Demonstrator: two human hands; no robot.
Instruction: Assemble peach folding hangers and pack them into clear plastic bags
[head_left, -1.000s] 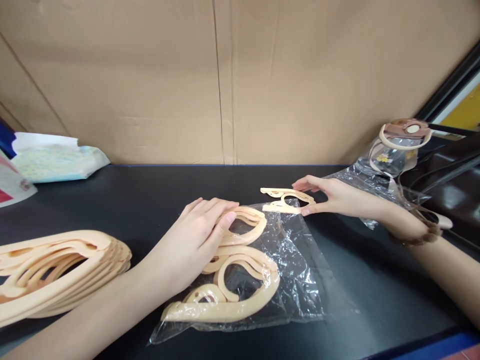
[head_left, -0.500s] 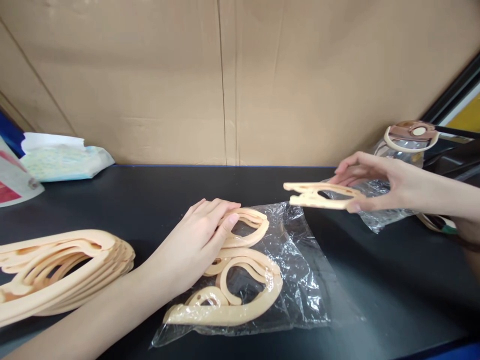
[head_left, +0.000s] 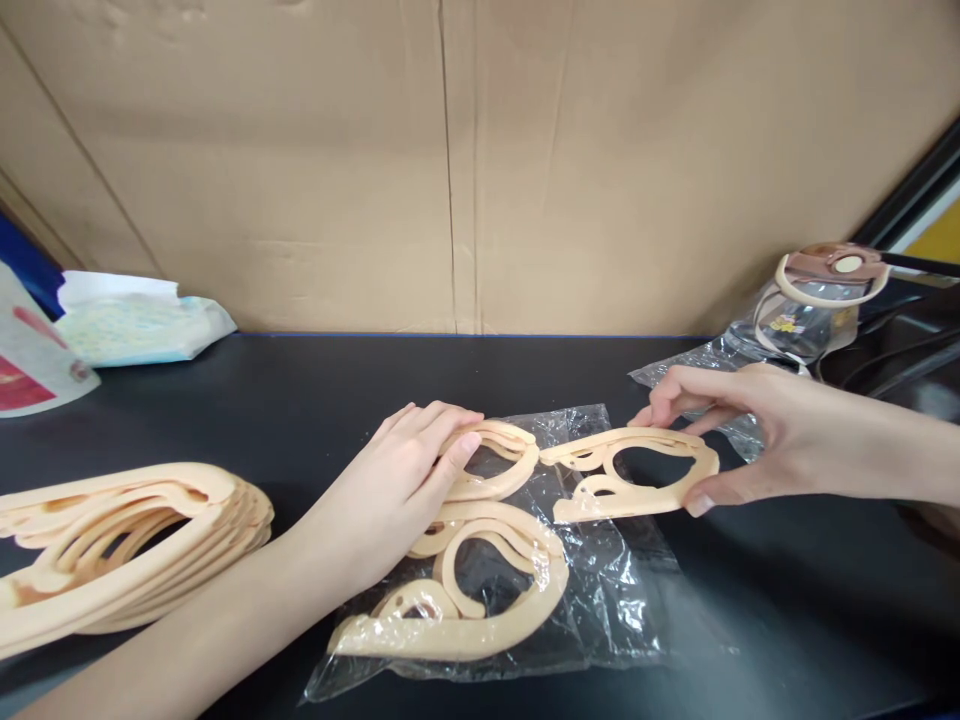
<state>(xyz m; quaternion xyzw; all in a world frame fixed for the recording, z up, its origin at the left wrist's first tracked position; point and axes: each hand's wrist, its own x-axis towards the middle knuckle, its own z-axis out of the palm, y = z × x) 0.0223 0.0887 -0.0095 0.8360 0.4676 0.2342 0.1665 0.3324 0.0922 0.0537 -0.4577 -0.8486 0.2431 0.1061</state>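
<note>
A beige plastic folding hanger (head_left: pixel 671 487), folded up, is pinched between the thumb and fingers of my right hand (head_left: pixel 739 430). Its narrow ends point left, over the edge of a clear plastic bag (head_left: pixel 611 570). My left hand (head_left: pixel 405 480) rests closed around a second folding hanger (head_left: pixel 506 480), whose left part is hidden under the fingers. Nearer me, a third folded hanger (head_left: pixel 517 625) lies inside the bag. I cannot tell whether the second one is in the bag or on top of it.
A stack of several beige hangers (head_left: pixel 187 540) lies at the left. Behind it are a tissue pack (head_left: pixel 142 330) and a white and red cup (head_left: pixel 37 350). At the back right stands a clear bottle (head_left: pixel 806 310) beside another plastic bag (head_left: pixel 694 360). Cardboard (head_left: pixel 337 170) walls the back.
My right hand has brought its hanger down and slightly left, turning it flatter above the bag, its tips close to the second hanger. The left hand keeps its place.
</note>
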